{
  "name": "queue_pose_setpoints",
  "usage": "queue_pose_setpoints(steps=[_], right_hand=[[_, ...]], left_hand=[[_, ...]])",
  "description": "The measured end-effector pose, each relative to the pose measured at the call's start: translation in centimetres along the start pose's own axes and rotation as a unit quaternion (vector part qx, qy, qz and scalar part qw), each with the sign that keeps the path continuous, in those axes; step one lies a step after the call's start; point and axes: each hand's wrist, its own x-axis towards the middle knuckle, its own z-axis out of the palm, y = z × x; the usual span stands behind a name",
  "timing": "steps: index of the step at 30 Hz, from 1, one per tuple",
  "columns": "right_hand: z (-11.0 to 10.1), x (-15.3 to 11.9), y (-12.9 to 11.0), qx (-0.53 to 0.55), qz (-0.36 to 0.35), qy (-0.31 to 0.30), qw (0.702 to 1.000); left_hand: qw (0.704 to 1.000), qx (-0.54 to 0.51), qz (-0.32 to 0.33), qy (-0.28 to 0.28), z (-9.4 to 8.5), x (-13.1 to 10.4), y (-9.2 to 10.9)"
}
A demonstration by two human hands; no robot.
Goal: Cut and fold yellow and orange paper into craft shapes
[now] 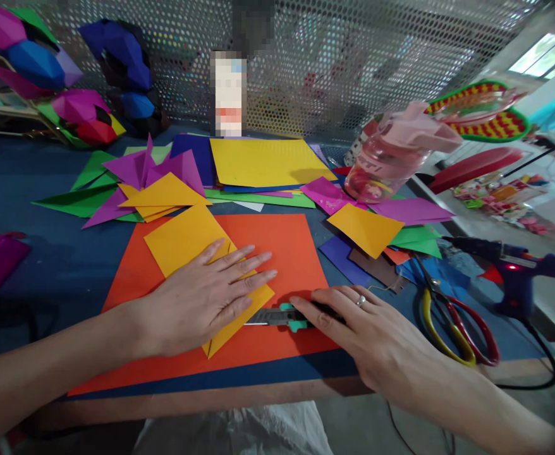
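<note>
My left hand (pixel 211 287) lies flat with fingers spread on a yellow-orange paper piece (pixel 189 237), pressing it onto a large orange-red sheet (pixel 287 253). Dark lines show on the yellow-orange piece near my fingers and at its lower corner. My right hand (pixel 348 316), with a ring on one finger, is wrapped over a utility knife (pixel 284 316). The knife has a dark body with green parts and lies low over the orange-red sheet. Its blade points left, reaching the edge of the yellow-orange piece under my left hand.
Folded purple, green and yellow paper shapes (pixel 149 177) and a stack of coloured sheets (pixel 272 161) lie behind. At right are a pink bottle (pixel 386 151), red-and-yellow-handled scissors (pixel 462 328), and a blue glue gun (pixel 514 272) with a lit red light. A perforated metal panel (pixel 306 69) stands behind.
</note>
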Motion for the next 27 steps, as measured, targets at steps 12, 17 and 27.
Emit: queue_pose_setpoints(steps=[12,17,27], right_hand=[[-0.1,0.5,-0.6,0.014,-0.006,-0.007,1.000],[0.2,0.9,-0.9,0.018,-0.008,0.002,1.000],[0.0,0.9,-1.5,0.022,-0.017,0.010,1.000]], left_hand=[[1.000,-0.011,-0.006,-0.015,-0.3,0.1,0.1],[1.000,-0.013,-0.003,-0.017,-0.3,0.1,0.1],[0.999,-0.023,-0.013,-0.021,-0.5,0.1,0.2]])
